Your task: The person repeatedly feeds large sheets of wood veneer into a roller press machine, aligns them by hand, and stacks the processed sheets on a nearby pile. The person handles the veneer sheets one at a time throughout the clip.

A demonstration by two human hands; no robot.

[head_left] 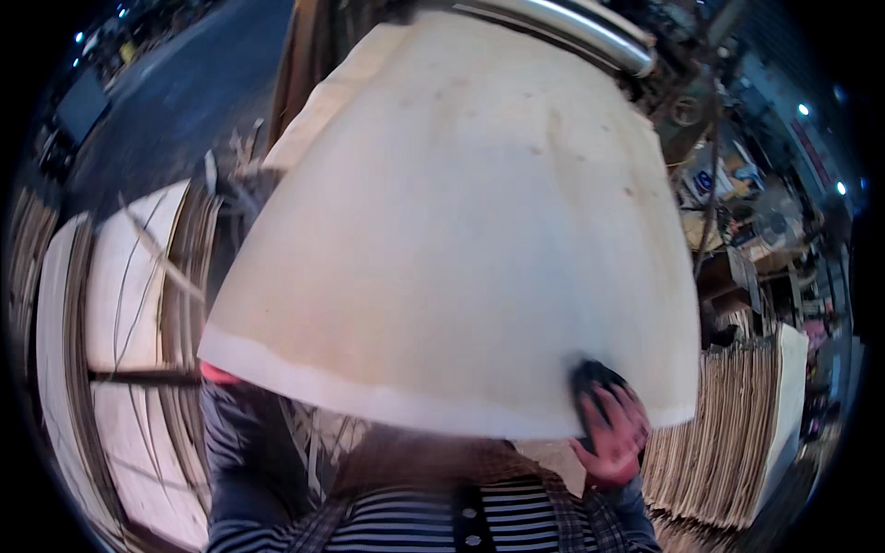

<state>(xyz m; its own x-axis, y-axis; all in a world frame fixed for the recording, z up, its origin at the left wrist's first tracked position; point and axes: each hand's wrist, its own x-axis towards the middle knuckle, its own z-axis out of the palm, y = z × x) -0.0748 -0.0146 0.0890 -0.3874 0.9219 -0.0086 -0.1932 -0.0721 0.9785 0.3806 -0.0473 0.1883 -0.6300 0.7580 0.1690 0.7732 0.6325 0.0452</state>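
A large pale wood veneer sheet (442,249) spans the middle, its near edge in front of my chest and its far end by a metal roller. My right hand (616,433) is at the near right edge of the sheet, fingers curled over a dark pad-like object (590,380) that rests against the sheet; blur hides its exact kind. At the near left corner, only a sliver of my left hand (219,372) shows below the sheet edge, and its fingers are hidden.
A shiny roller (590,28) on a machine is at the far end. Stacked veneer sheets stand on the left (138,276) and right (719,433). A fan (774,221) and clutter lie at the far right. Another sheet (346,88) shows beneath the far left edge.
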